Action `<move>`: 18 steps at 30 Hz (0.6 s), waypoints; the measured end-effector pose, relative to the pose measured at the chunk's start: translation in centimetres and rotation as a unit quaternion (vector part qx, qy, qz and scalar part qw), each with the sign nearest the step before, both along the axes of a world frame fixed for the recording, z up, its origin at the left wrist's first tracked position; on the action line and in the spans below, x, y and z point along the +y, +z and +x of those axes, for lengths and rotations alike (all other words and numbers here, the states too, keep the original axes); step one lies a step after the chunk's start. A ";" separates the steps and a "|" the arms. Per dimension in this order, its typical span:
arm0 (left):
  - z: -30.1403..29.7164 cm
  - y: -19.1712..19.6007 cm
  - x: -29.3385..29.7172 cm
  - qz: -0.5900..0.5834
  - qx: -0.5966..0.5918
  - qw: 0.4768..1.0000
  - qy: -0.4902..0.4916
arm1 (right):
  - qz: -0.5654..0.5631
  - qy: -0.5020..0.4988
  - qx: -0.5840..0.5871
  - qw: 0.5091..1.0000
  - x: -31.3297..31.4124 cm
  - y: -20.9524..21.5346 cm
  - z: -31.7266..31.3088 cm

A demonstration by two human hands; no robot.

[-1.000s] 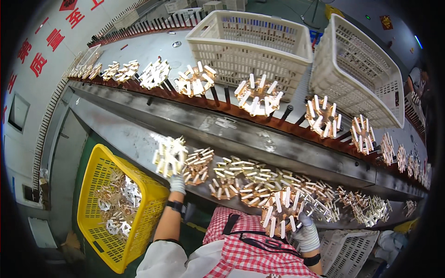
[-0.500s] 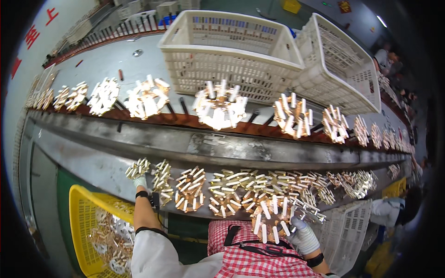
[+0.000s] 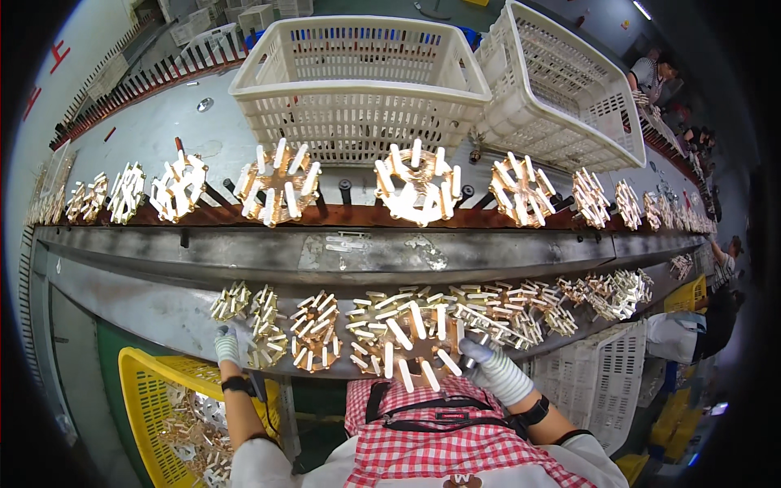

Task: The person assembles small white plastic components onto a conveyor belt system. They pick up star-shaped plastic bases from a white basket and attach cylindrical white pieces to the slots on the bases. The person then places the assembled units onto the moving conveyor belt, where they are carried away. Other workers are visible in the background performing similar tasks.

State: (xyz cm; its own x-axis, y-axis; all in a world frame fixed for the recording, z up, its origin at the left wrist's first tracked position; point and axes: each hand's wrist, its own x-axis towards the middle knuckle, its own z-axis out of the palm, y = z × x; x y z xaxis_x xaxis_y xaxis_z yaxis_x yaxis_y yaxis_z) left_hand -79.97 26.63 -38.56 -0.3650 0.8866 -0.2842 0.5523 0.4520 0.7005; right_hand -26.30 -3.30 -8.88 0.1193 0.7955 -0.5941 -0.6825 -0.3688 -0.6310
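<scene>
Right hand (image 3: 494, 368): curled at the 3 o'clock side of the rodded copper piece (image 3: 421, 350), probably sparing its rods.
Copper piece: raised at 12 o'clock of the apron (image 3: 423, 455).
Left hand (image 3: 227, 346): nothing seen held, finger spread unclear; rodded cluster (image 3: 231, 302) near its 12 o'clock.

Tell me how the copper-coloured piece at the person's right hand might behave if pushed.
The copper-coloured piece is probably stiff, since its white pegs stand out without drooping. Its shiny surface may be slippery. With pegs jutting around its rim, it would likely catch or rock rather than roll smoothly.
</scene>
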 end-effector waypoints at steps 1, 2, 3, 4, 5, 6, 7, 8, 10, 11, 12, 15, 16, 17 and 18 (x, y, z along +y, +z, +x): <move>2.7 3.7 -1.0 0.133 -0.007 0.991 -0.022 | -0.008 0.010 -0.023 1.000 0.7 1.4 -0.5; 6.1 8.1 -2.0 0.211 -0.061 0.973 -0.065 | -0.015 0.025 -0.046 0.999 1.5 2.9 -0.9; 9.4 12.2 -3.4 0.214 -0.126 0.958 -0.144 | -0.021 0.045 -0.069 0.996 2.5 4.4 -1.4; 12.7 16.4 -4.8 0.207 -0.193 0.934 -0.219 | 0.009 0.052 -0.039 0.998 2.9 4.5 -1.8; 17.5 22.2 -7.0 0.032 -0.276 0.936 -0.218 | 0.020 0.059 -0.002 0.998 3.1 3.2 -1.8; 18.5 20.4 -8.0 0.074 -0.244 0.897 -0.361 | 0.018 0.076 -0.020 0.997 4.0 3.1 -2.3; 21.8 24.7 -10.1 -0.053 -0.395 0.856 -0.329 | -0.033 0.116 -0.046 0.992 3.6 1.1 -1.4; 23.3 24.2 -11.1 -0.113 -0.482 0.803 -0.333 | -0.078 0.167 -0.070 0.980 3.7 -0.7 -0.9; 26.7 27.3 -12.6 -0.120 -0.456 0.797 -0.378 | -0.025 0.157 -0.107 0.981 5.5 2.0 -2.8; 26.8 28.9 -12.5 -0.171 -0.429 0.803 -0.376 | -0.045 0.142 -0.074 0.986 4.9 0.0 -2.5; 26.8 28.8 -12.3 -0.193 -0.496 0.778 -0.333 | -0.043 0.149 -0.061 0.986 4.7 -1.6 -2.0; 22.3 27.4 -9.9 -0.123 -0.400 0.846 -0.330 | 0.037 0.103 0.033 0.993 6.1 -0.4 -3.2; 20.0 24.3 -9.4 -0.087 -0.550 0.808 -0.195 | 0.043 0.099 0.004 0.994 6.2 -1.0 -2.6; 16.5 20.0 -8.1 -0.026 -0.574 0.807 -0.137 | 0.048 0.088 0.012 0.995 5.8 -1.6 -1.9; 14.4 20.2 -6.5 0.017 -0.611 0.791 -0.027 | 0.049 0.070 0.022 0.996 5.2 -2.1 -1.3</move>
State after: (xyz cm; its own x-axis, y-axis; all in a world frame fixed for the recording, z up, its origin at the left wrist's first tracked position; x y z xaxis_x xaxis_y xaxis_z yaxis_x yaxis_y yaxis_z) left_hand -65.60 20.09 -18.38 0.2030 0.9063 -0.3707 -0.5283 0.4201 0.7378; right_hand -27.62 1.86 -10.97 -0.0210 0.8568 -0.5153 -0.6565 -0.4005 -0.6392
